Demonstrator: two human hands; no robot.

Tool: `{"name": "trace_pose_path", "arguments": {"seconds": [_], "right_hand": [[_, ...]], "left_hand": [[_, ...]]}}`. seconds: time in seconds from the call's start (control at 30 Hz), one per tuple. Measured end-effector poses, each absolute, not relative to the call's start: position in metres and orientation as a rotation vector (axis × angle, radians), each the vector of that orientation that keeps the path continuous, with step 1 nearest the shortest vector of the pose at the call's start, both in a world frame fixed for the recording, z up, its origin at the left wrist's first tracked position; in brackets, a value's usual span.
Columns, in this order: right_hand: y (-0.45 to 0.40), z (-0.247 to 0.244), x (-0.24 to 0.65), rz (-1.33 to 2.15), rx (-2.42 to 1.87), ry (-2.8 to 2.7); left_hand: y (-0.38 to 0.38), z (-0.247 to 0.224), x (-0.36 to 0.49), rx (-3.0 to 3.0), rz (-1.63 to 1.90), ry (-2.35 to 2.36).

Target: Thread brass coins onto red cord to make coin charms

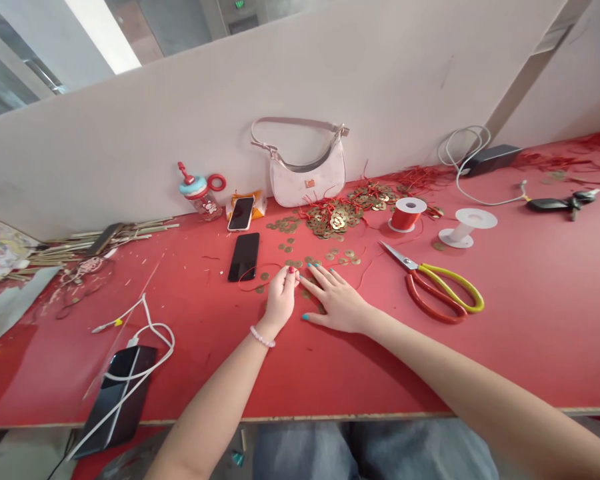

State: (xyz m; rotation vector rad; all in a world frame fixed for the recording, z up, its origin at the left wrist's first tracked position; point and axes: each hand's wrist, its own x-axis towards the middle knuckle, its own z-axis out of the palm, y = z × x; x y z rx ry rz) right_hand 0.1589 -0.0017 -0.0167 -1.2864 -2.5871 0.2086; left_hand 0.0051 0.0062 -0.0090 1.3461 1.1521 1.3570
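Note:
My left hand (282, 293) is closed in a pinch, and a thin red cord (247, 289) loops out from it to the left. Beside it on the right, my right hand (337, 300) lies spread, palm down, over a few brass coins. More loose coins (349, 253) are scattered just beyond my fingers. Farther back is a large pile of coins (330, 220) with red cords tied to some of them. A spool of red cord (407, 215) stands right of the pile.
Scissors (433, 283) with red and yellow handles lie right of my right hand. A white spool (466, 228) stands behind them. Phones (244, 257), a cup (203, 200) and a handbag (307, 175) are at the back. A cabled phone (120, 393) overlaps the front-left edge.

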Motion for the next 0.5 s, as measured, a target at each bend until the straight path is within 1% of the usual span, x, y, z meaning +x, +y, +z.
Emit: {"name": "trace_pose_path", "arguments": {"seconds": [0.07,0.17,0.23,0.3,0.4,0.5], "right_hand": [[-0.001,-0.021,0.157,0.208,-1.293,-2.592],[0.001,-0.020,0.157,0.234,-1.323,-2.604],[0.003,-0.018,0.159,0.243,-1.317,-2.615],[0.005,-0.016,0.162,0.218,-1.342,-2.586],[0.010,-0.017,0.169,0.086,-1.570,-2.382],[0.018,-0.020,0.177,0.001,-1.849,-2.170]], "left_hand": [[0.007,-0.006,0.001,1.355,1.455,1.198],[0.011,0.001,-0.010,1.339,1.728,1.279],[0.015,0.007,-0.019,1.246,1.909,1.284],[0.020,0.010,-0.026,1.140,2.018,1.263],[0.025,0.009,-0.030,1.056,2.046,1.253],[0.031,0.002,-0.030,1.010,1.951,1.253]]}}
